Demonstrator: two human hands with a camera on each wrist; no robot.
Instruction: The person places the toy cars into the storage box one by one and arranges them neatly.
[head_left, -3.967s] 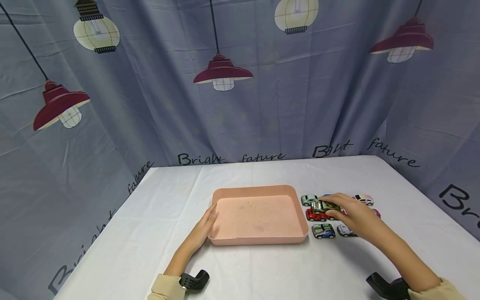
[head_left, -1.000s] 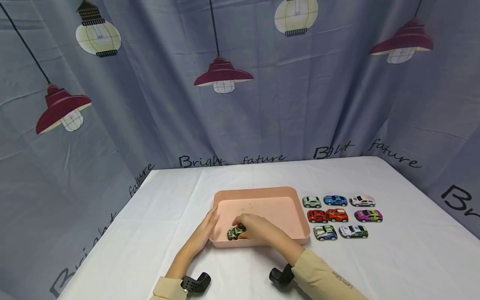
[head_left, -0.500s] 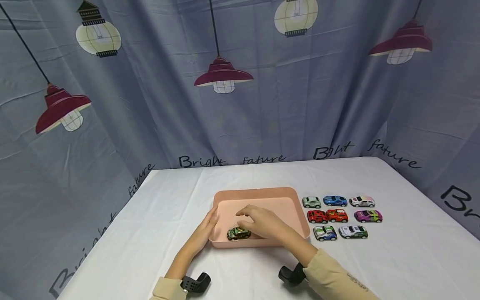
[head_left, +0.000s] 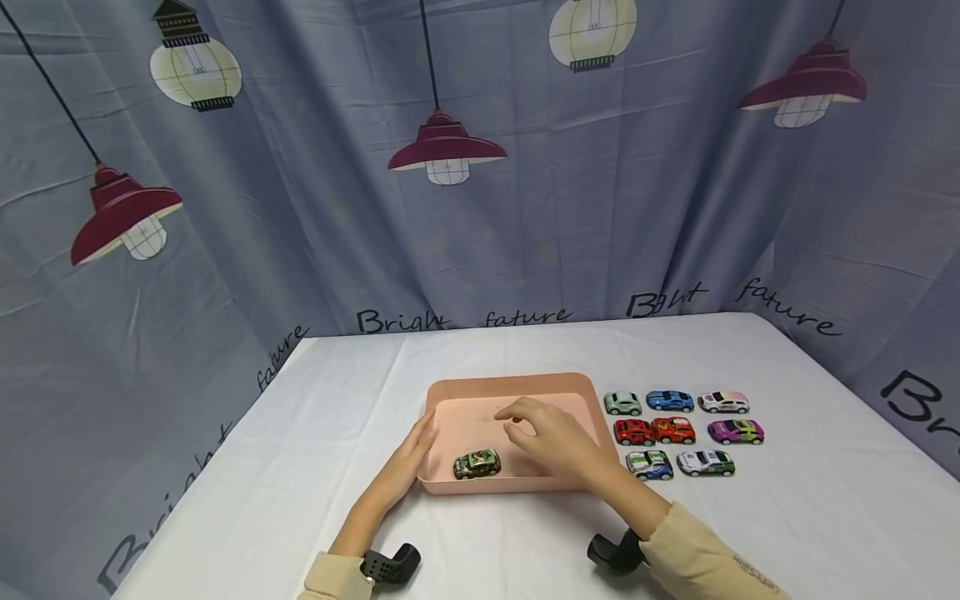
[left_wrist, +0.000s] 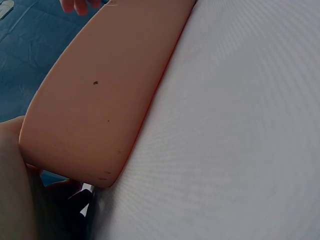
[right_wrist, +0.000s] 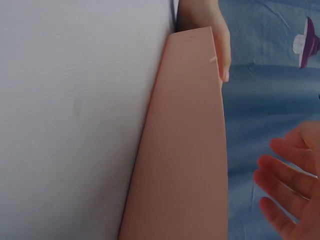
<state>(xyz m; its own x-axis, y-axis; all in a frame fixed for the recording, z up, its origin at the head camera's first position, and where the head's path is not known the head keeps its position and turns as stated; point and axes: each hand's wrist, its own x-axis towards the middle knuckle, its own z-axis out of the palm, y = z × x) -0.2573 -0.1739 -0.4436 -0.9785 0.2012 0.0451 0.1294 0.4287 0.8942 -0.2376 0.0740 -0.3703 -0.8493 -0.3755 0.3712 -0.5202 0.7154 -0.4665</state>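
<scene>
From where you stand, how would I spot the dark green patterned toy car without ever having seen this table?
On the white-covered table, find the shallow peach tray with the left hand against its side. Inside, toward the near left corner, sits the dark green patterned toy car. It is the only car in the tray; eight others stand outside it, to the right.
</scene>
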